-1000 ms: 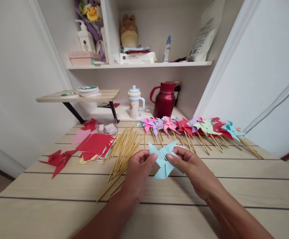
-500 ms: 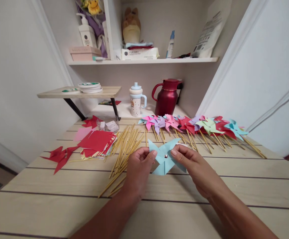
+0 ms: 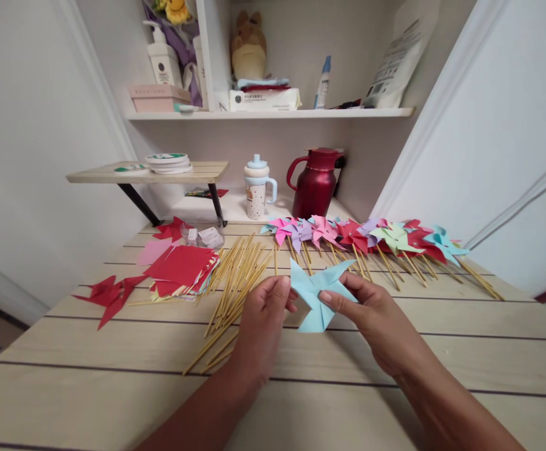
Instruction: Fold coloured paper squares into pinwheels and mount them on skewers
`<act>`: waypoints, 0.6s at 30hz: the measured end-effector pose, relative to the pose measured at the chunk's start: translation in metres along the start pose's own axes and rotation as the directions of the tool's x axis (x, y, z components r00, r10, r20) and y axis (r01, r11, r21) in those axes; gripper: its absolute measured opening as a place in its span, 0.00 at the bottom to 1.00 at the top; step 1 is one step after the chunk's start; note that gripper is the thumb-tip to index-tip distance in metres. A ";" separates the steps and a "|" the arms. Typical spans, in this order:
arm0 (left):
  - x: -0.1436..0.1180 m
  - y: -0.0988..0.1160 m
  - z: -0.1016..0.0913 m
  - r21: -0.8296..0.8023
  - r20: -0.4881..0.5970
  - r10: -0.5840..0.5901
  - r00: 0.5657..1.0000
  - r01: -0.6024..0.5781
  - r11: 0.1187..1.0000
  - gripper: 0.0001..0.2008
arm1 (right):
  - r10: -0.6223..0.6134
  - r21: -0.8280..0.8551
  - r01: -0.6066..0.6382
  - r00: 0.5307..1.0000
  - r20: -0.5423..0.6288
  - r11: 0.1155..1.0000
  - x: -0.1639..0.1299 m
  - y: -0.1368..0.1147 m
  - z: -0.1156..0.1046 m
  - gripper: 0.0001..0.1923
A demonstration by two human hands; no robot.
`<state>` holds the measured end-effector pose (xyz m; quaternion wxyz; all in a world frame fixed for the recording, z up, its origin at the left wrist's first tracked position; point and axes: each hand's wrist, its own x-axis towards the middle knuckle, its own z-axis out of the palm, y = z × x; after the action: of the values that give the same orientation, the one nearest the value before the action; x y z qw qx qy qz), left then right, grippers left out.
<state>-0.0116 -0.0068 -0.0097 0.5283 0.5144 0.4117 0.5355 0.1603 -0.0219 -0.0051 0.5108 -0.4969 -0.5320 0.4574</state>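
Note:
A light blue paper pinwheel [image 3: 317,316] is up in front of me, over the table. My right hand [image 3: 371,313] grips it from the right, with the thumb pressed near its centre and the fingers behind the paper. The thumb covers the centre, where no pin shows. Just left of the pinwheel, my left hand [image 3: 266,319] has its thumb and curled fingers pressed together, right beside the paper's left edge. Whatever lies between those fingertips is hidden. Several thin wooden sticks [image 3: 235,282] lie next to my left hand.
Finished-looking pinwheels on sticks [image 3: 352,237] line the table's back right. At left are stacked paper squares [image 3: 178,269], a red folded paper pinwheel [image 3: 110,297] and a clear bag [image 3: 210,237]. Behind stand a cup [image 3: 256,191], a red jug [image 3: 316,185] and a small raised shelf [image 3: 126,175].
The pinwheel has shifted slightly right. My right thumb has moved onto its centre, covering the metal pin. My left hand has come off the left blade, its thumb now more upright.

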 end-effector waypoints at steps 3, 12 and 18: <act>-0.002 0.001 0.000 0.045 -0.036 0.024 0.999 -0.023 0.999 0.15 | -0.073 -0.046 0.072 0.997 -0.022 0.996 -0.001 0.000 -0.001 0.10; -0.012 0.008 -0.002 0.497 -0.048 0.629 0.776 -0.528 0.689 0.08 | -0.207 -0.247 0.166 0.967 -0.149 0.955 -0.006 -0.005 -0.004 0.09; -0.010 -0.003 0.001 0.580 0.112 0.448 0.887 -0.424 0.696 0.11 | -0.302 -0.395 0.225 0.943 -0.143 0.891 -0.008 -0.009 -0.002 0.08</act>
<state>-0.0110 -0.0161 -0.0133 0.1923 0.7247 0.4332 0.5001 0.1614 -0.0307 0.0029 0.5154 -0.5511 -0.6176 0.2219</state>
